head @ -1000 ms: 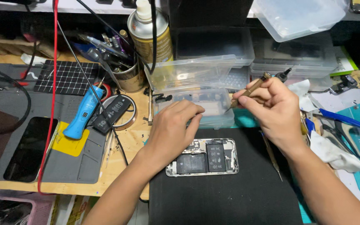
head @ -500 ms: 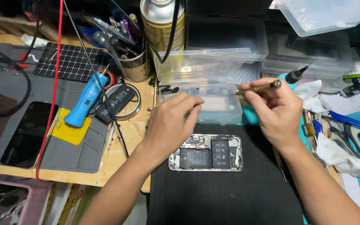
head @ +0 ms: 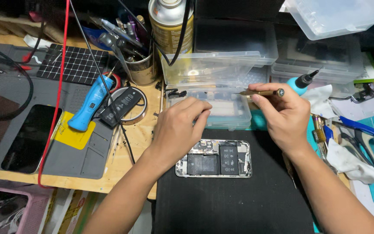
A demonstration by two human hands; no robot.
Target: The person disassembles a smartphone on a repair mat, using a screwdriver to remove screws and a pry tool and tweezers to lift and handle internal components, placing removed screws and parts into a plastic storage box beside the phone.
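Toward the left edge of the tabletop [head: 130, 138], a grey work mat [head: 61, 151] carries a dark phone [head: 24, 138] and a blue handled tool [head: 89, 104] resting on a yellow pad; red and black cables [head: 57, 95] hang across this zone and could snag a forearm and drag these items. Near the middle, the left hand [head: 180, 128] is loosely curled with its fingertips [head: 202, 106] dipping into the open clear parts box [head: 208, 93]; whether it pinches a small part cannot be told. Risk: a careless lift could tip the box or scatter tiny parts over the cluttered surface, where they would be hard to find. Directly in front, on the black mat [head: 234, 203] at the near edge, lies the opened phone [head: 215, 158] with battery and boards exposed, touched by neither hand. A dropped part or tool landing on it could short or scratch the internals. To the right, the right hand [head: 282, 115] is closed around a slim brass-coloured screwdriver [head: 260, 92], held level above the box rim. Its fine tip points toward the left fingers; a slip could prick them. Scissors [head: 364, 134] and crumpled wipes [head: 351, 162] crowd the right edge and restrict elbow clearance.
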